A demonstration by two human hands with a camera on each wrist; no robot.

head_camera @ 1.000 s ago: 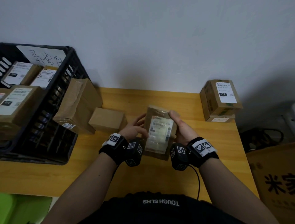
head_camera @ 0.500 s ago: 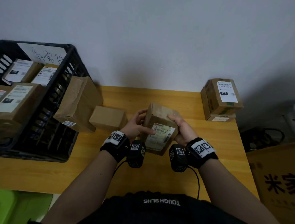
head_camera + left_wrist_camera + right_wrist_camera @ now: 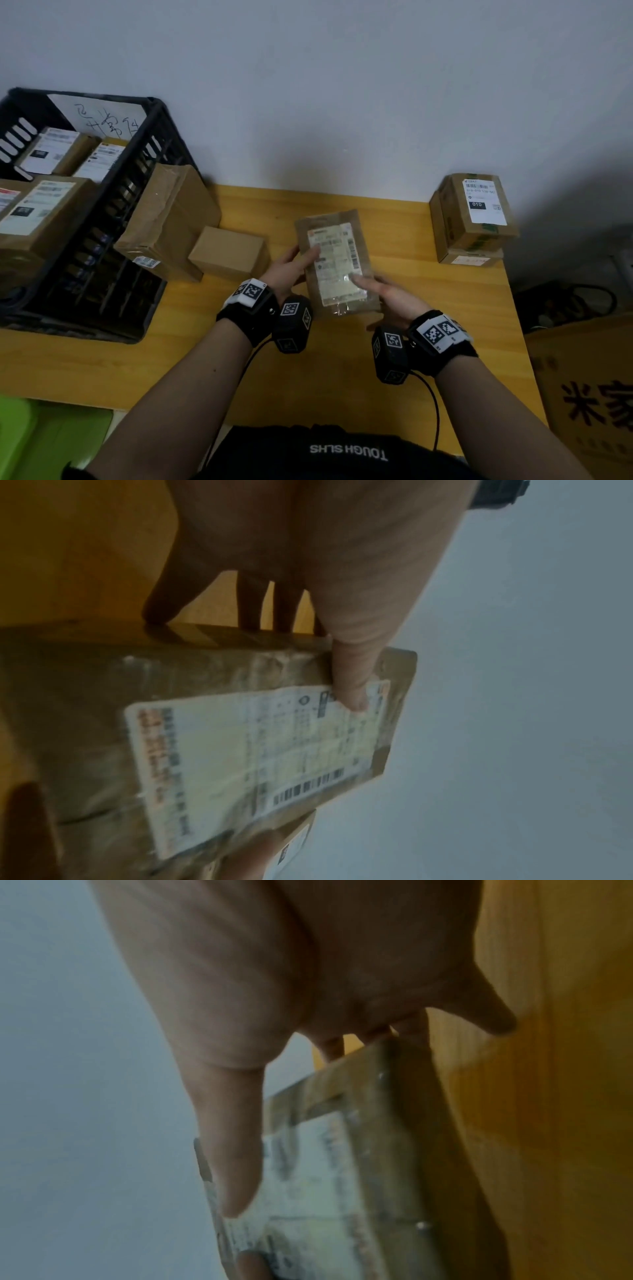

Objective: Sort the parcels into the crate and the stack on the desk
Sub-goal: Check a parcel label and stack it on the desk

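Parcel [image 3: 334, 263] mid-frame, left hand [image 3: 289, 274] and right hand [image 3: 390, 298] both gripping edges, thumbs pressing label. Advising: be keeping label face-up while reading, then choosing crate [image 3: 113, 219] or stack [image 3: 474, 219].

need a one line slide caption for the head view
Both hands, left hand and right hand, hold a labelled parcel above the desk, between crate and stack.

By my right elbow stands a big carton [image 3: 592, 394] printed with dark red characters, and black cables [image 3: 568, 303] coil on the floor behind it. Something bright green [image 3: 44, 442] sits low at my left. Grey wall [image 3: 342, 85] ahead.
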